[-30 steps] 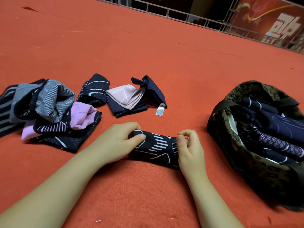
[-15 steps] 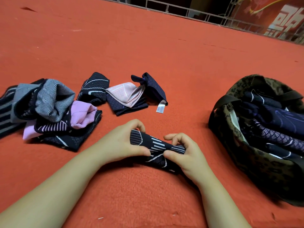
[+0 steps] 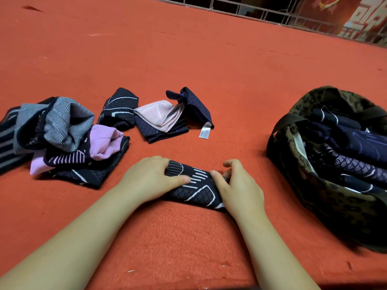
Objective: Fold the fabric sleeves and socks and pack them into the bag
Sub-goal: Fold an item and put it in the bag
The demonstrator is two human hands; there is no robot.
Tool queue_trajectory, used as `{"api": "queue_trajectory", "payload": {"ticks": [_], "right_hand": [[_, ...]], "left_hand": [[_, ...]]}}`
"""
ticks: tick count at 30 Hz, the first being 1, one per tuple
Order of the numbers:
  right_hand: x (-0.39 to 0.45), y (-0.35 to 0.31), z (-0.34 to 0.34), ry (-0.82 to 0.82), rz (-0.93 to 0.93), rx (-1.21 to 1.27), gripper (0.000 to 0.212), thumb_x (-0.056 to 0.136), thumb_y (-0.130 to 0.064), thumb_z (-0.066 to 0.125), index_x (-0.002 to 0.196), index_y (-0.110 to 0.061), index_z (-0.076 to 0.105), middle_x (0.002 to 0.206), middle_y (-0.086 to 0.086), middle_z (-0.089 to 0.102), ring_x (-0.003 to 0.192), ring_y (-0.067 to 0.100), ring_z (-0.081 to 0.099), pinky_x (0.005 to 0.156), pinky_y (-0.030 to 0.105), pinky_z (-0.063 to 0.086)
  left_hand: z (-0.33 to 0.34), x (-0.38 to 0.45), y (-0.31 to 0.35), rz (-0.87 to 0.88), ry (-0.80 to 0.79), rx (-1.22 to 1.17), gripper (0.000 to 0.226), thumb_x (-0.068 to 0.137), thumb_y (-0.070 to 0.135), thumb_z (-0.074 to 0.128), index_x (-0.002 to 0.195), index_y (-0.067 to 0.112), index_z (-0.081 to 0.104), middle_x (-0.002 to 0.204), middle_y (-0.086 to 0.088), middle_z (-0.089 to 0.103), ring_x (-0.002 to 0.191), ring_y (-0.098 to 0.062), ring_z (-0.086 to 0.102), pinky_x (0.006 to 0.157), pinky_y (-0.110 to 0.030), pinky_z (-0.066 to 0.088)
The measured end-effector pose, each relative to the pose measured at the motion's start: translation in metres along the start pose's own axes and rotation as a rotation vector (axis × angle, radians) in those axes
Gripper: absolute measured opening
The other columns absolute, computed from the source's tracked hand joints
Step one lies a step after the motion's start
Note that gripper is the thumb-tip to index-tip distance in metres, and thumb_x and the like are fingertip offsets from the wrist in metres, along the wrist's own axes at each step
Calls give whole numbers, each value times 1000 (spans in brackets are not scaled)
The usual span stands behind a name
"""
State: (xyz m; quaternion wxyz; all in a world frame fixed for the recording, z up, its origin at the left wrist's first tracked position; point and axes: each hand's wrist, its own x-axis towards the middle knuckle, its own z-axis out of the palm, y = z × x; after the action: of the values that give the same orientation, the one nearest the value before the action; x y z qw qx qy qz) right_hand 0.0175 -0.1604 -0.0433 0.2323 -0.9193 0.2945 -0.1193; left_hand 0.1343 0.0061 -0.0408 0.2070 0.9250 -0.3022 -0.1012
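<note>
A dark navy sleeve with white line pattern [image 3: 195, 186] lies folded on the red carpet in front of me. My left hand [image 3: 150, 177] grips its left end, thumb across the top. My right hand [image 3: 238, 188] pinches its right end with curled fingers. To the right stands a dark camouflage bag [image 3: 326, 208], open, with several folded navy pieces inside. A heap of grey, pink and navy fabric pieces [image 3: 62, 135] lies at the left.
A folded black piece [image 3: 119, 109] and a pink-and-navy piece with a white label [image 3: 167, 120] lie beyond my hands. The red carpet [image 3: 188, 49] stretches far ahead to a metal railing [image 3: 272, 13] at the back.
The sleeve was lifted and folded shorter between my hands, and now lies flat on the carpet again. My hands have moved closer together.
</note>
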Motion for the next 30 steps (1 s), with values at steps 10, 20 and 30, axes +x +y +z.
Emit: {"api": "queue_trajectory", "payload": {"ticks": [10, 20, 30], "right_hand": [[-6, 3, -11, -107, -75, 475, 30, 85, -43, 62, 72, -20, 47, 70, -8, 54, 66, 11, 50, 65, 33, 40], [4, 17, -93, 247, -60, 663, 12, 91, -29, 58, 101, -25, 53, 98, -15, 56, 89, -12, 51, 75, 6, 37], [6, 91, -216, 361, 45, 313, 33, 88, -45, 58, 114, -29, 44, 99, -13, 55, 90, 8, 57, 72, 30, 42]], "left_hand": [[-1, -10, 20, 63, -16, -680, 30, 61, 40, 72, 68, 22, 51, 54, 16, 57, 51, 2, 48, 51, -18, 36], [3, 14, 112, 20, 131, -1161, 54, 72, 59, 52, 82, 9, 68, 88, -8, 74, 81, -23, 66, 78, -35, 50], [14, 48, 241, 274, 154, -957, 18, 85, 27, 65, 98, 35, 56, 97, 7, 63, 93, -15, 63, 83, -34, 50]]}}
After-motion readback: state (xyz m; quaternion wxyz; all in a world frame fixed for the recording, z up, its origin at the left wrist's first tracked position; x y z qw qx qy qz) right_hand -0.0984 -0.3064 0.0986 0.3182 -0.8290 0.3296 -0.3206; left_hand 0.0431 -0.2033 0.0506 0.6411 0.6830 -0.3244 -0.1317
